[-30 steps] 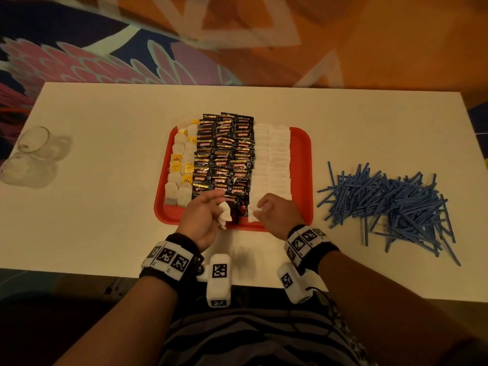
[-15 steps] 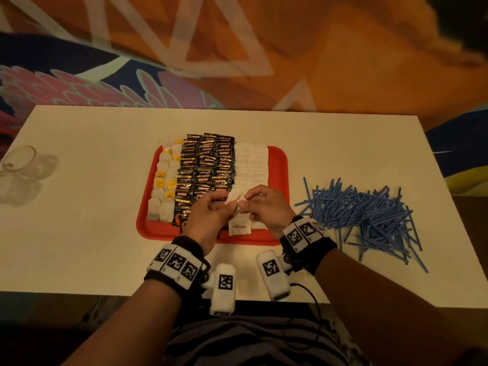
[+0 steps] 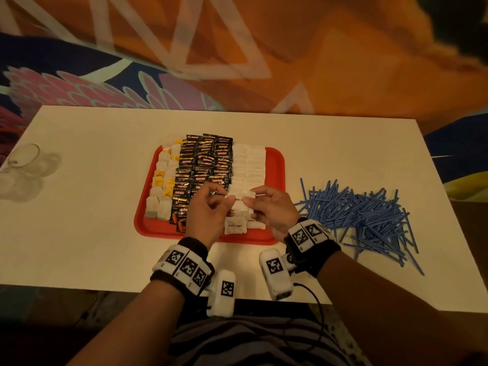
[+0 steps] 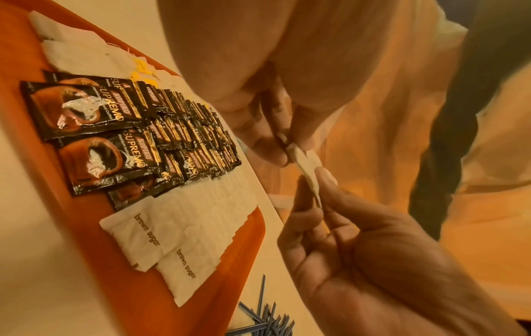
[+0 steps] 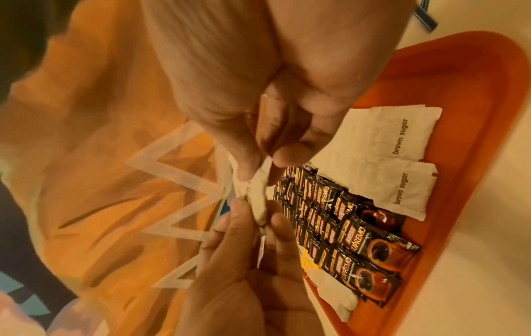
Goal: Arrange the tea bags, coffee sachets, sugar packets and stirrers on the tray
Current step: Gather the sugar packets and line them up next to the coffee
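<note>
Head view shows both hands raised just above the near end of the red tray (image 3: 277, 165), sharing one white sugar packet (image 3: 240, 200); the left hand (image 3: 208, 207) pinches its left edge between thumb and fingertip, the right hand (image 3: 272, 207) pinches its right edge; neither hand is free. The packet hangs clear of the tray, its long axis running left to right across the person, print facing up toward the head camera; the wrist views show it edge-on and slightly bowed between the two pinches.

By my reading, the step in hand is finishing the sugar rows; tea bags (image 3: 162, 180) fill the left columns, coffee sachets (image 3: 206, 159) the middle, sugar packets (image 3: 249, 165) the right, and two packets marked "brown sugar" (image 4: 161, 241) lie flat at the near end. The next move likely calls for lowering this packet flat into the white columns, squared with its neighbours, then one hand letting go.

The blue stirrers (image 3: 364, 215) lie heaped on the counter (image 3: 79, 207) right of the tray, not yet arranged; the bare red strip along the tray's right side looks like their place.
</note>
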